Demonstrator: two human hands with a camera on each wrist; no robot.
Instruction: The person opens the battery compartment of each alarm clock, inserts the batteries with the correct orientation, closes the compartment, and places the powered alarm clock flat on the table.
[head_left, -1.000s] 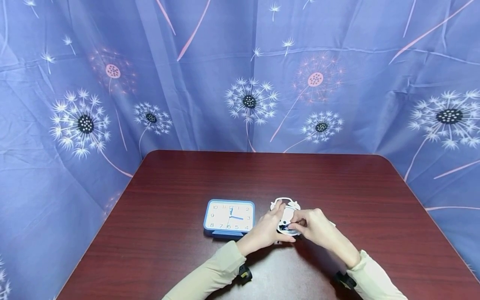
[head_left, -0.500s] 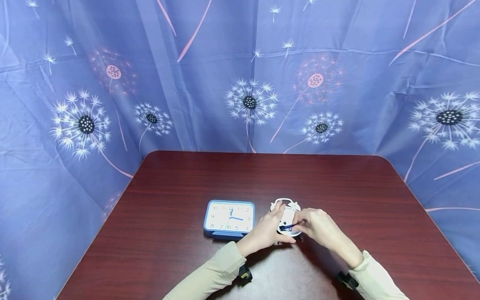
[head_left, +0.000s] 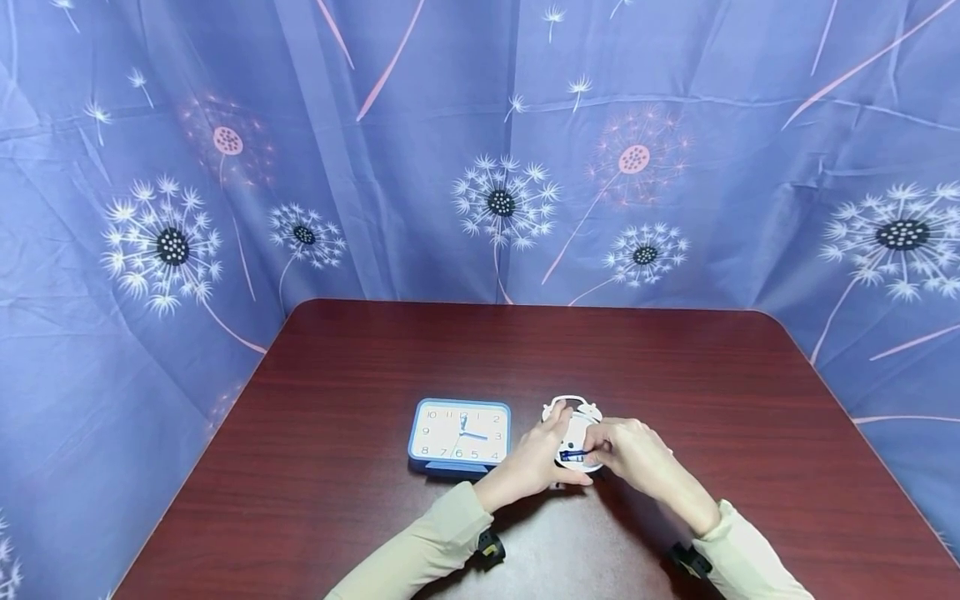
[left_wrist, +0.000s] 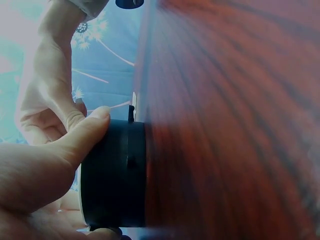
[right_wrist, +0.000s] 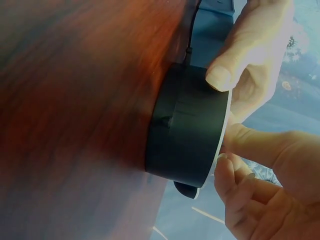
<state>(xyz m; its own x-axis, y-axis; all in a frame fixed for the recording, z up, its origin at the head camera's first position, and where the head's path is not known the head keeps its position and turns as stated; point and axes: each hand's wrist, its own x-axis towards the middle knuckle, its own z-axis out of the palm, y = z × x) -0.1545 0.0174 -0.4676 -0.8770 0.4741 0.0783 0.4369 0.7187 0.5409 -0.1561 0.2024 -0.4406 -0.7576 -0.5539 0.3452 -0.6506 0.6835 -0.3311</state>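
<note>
A small white twin-bell alarm clock [head_left: 577, 428] lies on the table with its back up and its bells away from me. My left hand [head_left: 534, 458] grips it from the left, thumb on the near rim and fingers across the back. A dark blue battery [head_left: 572, 456] shows in the back's lower part. My right hand [head_left: 633, 454] pinches at the battery's right end between thumb and finger; the fingertips partly hide it. Both wrist views show the clock's side [left_wrist: 112, 175] as dark, with the left thumb [right_wrist: 220, 77] pressed on its edge.
A blue rectangular clock [head_left: 459, 433] with a white face leans back on the table left of my left hand. A bit of something white [head_left: 668, 451] peeks out behind my right hand. The dark red table [head_left: 360, 358] meets a blue dandelion-print curtain [head_left: 405, 208] at its back.
The battery was mostly covered by the right fingers, then showed tilted, and now lies flatter in the clock's back. The left hand keeps its grip; the right hand has shifted only slightly.
</note>
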